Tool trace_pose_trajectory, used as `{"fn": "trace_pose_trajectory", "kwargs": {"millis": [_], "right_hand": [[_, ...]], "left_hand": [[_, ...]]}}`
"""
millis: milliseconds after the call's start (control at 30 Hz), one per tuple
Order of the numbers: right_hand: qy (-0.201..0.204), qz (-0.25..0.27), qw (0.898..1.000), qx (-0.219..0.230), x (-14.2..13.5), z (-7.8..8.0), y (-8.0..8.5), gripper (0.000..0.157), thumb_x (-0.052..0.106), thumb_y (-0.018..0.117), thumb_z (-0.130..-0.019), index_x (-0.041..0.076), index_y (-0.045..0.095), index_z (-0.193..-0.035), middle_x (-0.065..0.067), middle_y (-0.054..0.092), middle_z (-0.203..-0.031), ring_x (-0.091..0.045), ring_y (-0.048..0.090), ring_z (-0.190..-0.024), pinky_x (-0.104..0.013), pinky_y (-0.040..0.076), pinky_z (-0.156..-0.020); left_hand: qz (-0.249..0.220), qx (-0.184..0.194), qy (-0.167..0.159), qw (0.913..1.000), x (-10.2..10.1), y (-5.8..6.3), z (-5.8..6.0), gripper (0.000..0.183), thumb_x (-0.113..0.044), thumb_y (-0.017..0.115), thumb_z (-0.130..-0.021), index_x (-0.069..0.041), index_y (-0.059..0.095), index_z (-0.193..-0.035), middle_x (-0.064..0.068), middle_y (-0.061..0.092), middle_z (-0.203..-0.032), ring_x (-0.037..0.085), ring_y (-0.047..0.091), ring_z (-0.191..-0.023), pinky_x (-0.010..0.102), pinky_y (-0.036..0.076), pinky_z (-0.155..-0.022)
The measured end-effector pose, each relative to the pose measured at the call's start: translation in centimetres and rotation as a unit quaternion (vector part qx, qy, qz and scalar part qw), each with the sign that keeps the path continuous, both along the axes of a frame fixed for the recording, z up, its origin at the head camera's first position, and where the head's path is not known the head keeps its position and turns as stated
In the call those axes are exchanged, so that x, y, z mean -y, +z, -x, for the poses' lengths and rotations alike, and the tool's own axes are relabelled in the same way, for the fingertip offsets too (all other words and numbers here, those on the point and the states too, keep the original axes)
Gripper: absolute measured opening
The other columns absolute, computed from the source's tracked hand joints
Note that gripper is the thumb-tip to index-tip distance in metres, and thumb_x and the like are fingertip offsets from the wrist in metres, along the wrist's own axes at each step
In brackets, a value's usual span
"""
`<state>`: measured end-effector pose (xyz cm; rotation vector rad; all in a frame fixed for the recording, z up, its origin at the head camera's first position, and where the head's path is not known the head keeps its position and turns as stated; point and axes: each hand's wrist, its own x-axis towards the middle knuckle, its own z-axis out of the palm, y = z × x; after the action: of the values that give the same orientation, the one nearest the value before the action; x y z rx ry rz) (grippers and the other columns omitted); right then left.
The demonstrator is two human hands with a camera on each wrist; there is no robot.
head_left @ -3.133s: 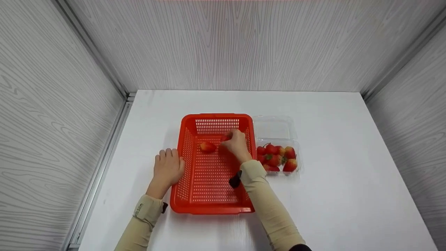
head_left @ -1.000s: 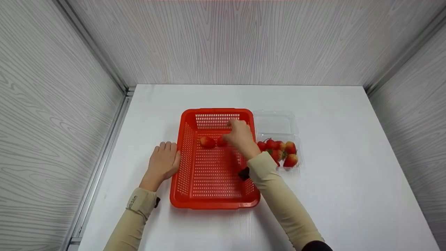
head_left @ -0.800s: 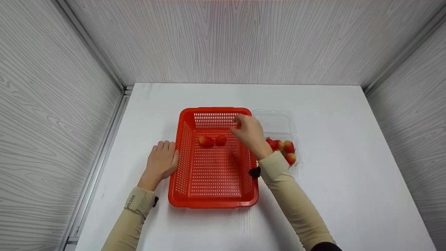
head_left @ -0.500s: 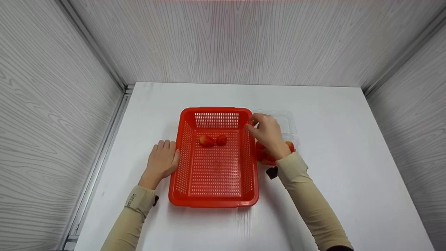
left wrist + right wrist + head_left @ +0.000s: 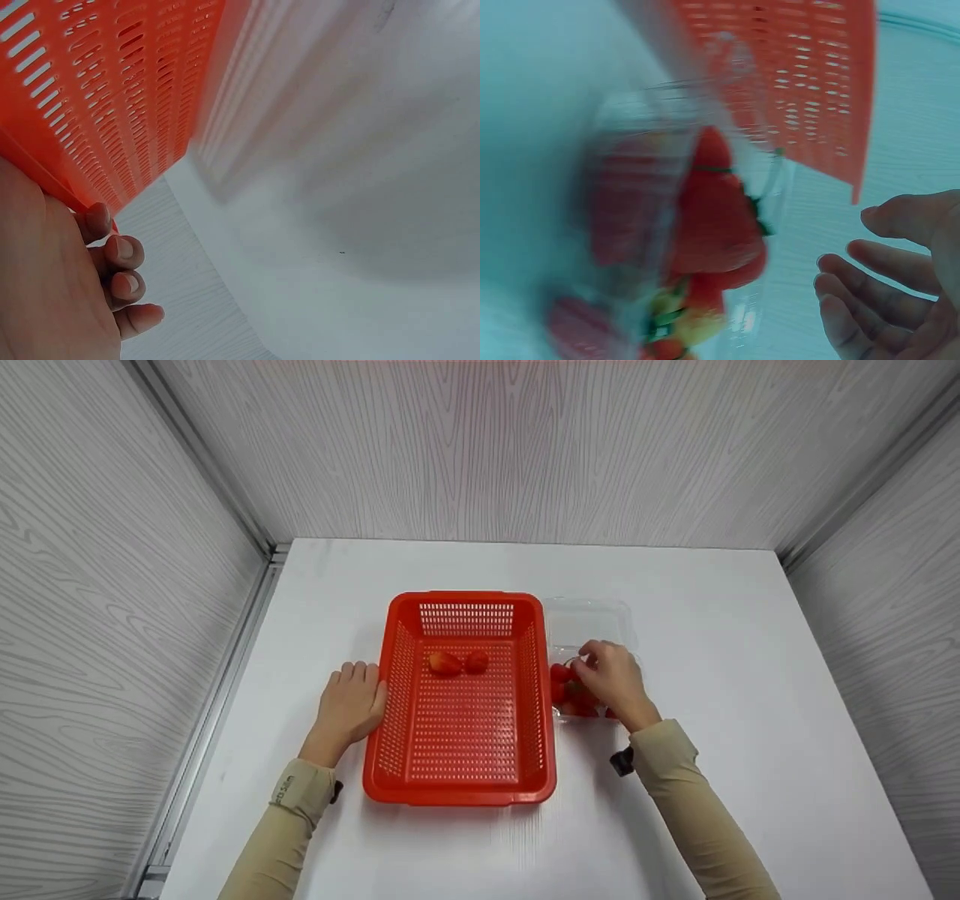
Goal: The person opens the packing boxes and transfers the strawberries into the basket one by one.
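Right grip (image 5: 613,681) empty, fingers loosely parted over strawberries (image 5: 559,691) in clear box (image 5: 589,622), just beside red basket (image 5: 461,797) at its 3 o'clock; left grip (image 5: 347,701) curled on its 9 o'clock edge. Two strawberries (image 5: 445,664) inside, toward 12. Probably best: pinch one lightly by the sides, lift straight, basket braced

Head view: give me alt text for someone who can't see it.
A person's right hand is over red strawberries in an open clear plastic box, while the left hand rests against the left side of a rectangular red perforated plastic basket holding two more red strawberries. Box and basket sit on a white table.
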<state>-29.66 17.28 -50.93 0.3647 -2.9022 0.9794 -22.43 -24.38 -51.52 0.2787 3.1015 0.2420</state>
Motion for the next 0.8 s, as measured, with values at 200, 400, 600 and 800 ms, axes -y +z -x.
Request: {"fn": "trace_pose_trajectory", "kwargs": {"millis": [200,400,600,800], "right_hand": [[0.002,-0.014,0.999,0.042,-1.1,-2.0,-2.4,0.028,0.024,0.071,-0.090,-0.001,0.071,-0.102,-0.016,0.068,-0.095,-0.032,0.063,-0.088,-0.048,0.052,-0.080],[0.021,0.009,0.998,0.060,-1.3,-3.0,-3.5,0.041,0.020,0.077,-0.085,-0.002,0.067,-0.117,-0.017,0.065,-0.113,-0.032,0.061,-0.100,-0.050,0.050,-0.090],[0.020,0.018,0.998,0.063,-1.2,-3.2,-4.1,0.049,0.016,0.082,-0.079,-0.001,0.064,-0.122,-0.018,0.060,-0.115,-0.035,0.059,-0.102,-0.052,0.047,-0.093],[0.009,0.011,0.998,0.067,-1.1,-3.5,-4.7,0.046,0.012,0.076,-0.080,-0.001,0.062,-0.123,-0.022,0.064,-0.120,-0.039,0.059,-0.110,-0.056,0.043,-0.098]], "left_hand": [[0.002,0.011,0.005,0.9999,0.0,0.0,0.1,0.031,-0.028,0.036,-0.103,0.000,0.049,-0.108,0.015,0.046,-0.093,0.032,0.042,-0.088,0.047,0.037,-0.079],[0.001,0.009,0.007,0.9999,0.2,0.0,0.2,0.031,-0.028,0.036,-0.103,0.000,0.048,-0.107,0.015,0.046,-0.093,0.032,0.041,-0.087,0.046,0.037,-0.079],[-0.004,0.014,0.013,0.9998,0.1,0.0,0.2,0.030,-0.028,0.037,-0.103,-0.001,0.049,-0.107,0.014,0.045,-0.091,0.031,0.041,-0.087,0.045,0.036,-0.078],[-0.005,0.018,0.014,0.9997,-0.1,-0.1,0.1,0.031,-0.029,0.036,-0.103,-0.001,0.049,-0.108,0.014,0.045,-0.092,0.031,0.041,-0.088,0.046,0.036,-0.079]]}}
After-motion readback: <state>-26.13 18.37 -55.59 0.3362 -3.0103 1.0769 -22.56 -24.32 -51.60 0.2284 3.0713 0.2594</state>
